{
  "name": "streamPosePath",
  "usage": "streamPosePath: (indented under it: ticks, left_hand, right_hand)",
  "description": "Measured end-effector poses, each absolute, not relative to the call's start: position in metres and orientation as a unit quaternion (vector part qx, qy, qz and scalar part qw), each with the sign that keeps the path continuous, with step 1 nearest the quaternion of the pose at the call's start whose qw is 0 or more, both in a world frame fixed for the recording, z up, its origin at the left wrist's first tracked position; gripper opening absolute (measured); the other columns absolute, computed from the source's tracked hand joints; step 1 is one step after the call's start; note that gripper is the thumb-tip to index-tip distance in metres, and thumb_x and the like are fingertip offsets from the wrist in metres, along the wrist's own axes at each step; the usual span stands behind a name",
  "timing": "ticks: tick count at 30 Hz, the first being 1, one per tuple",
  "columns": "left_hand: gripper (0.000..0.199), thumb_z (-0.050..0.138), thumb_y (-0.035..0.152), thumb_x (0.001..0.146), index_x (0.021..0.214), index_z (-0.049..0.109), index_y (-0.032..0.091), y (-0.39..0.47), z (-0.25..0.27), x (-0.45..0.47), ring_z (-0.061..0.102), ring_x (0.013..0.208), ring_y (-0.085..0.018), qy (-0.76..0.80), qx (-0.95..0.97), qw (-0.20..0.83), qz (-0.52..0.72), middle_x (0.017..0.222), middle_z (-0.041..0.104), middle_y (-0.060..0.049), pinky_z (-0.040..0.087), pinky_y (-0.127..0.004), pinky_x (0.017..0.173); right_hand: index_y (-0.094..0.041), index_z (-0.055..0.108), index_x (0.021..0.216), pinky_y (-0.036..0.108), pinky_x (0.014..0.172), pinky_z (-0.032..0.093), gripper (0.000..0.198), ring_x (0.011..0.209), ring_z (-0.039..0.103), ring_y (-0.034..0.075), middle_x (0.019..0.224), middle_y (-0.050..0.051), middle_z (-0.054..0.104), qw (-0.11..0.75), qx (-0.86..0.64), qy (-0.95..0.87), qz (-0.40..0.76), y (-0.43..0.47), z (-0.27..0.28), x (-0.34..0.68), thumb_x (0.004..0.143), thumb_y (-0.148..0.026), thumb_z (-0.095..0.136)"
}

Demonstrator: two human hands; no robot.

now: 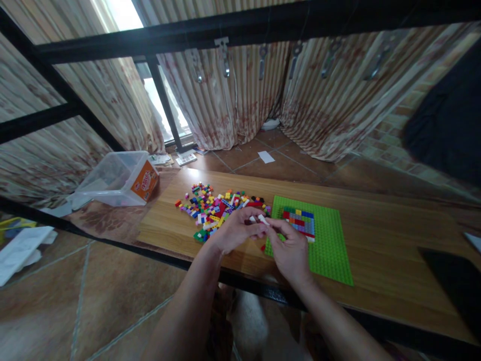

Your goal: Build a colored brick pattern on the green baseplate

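My left hand point(238, 230) and my right hand point(291, 248) meet over the table, fingertips pinched together. Between them is a small white toy brick point(262, 219), partly covered by the fingers. A second bit of white shows by the left fingertips; whether it is a separate brick I cannot tell. Under and beside my right hand lies a green baseplate point(330, 250), with a block of red, blue, grey, yellow and other bricks point(299, 223) built on it. Left of my hands spreads a pile of loose coloured bricks point(214, 208).
The wooden table point(379, 240) has a dark flat object point(447, 281) at its right end. A clear plastic box point(112, 175) with an orange label stands beyond the left end. A black metal frame bar point(248, 30) crosses above, in front of curtains point(225, 105).
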State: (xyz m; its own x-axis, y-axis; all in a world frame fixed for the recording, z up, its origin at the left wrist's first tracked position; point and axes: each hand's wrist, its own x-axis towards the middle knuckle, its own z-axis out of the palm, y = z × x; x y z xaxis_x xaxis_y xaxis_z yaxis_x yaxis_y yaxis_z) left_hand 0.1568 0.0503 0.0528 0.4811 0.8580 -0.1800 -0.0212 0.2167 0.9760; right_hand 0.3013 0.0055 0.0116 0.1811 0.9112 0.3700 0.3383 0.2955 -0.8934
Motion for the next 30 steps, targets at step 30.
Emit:
streamPosePath:
  ticks: [30]
  left_hand:
    - [0.020,0.048,0.029,0.085,0.080,0.061,0.014,0.066,0.042,0.119,0.059,0.056,-0.011,0.525,0.664,0.464,0.263,0.068,0.063,-0.001,0.042,-0.018,0.047]
  right_hand:
    - [-0.017,0.069,0.099,0.033,0.081,0.047,0.024,0.087,0.063,0.021,0.097,0.009,0.069,0.307,-0.613,-0.717,0.122,0.011,0.003,0.306,0.091,-0.022,0.048]
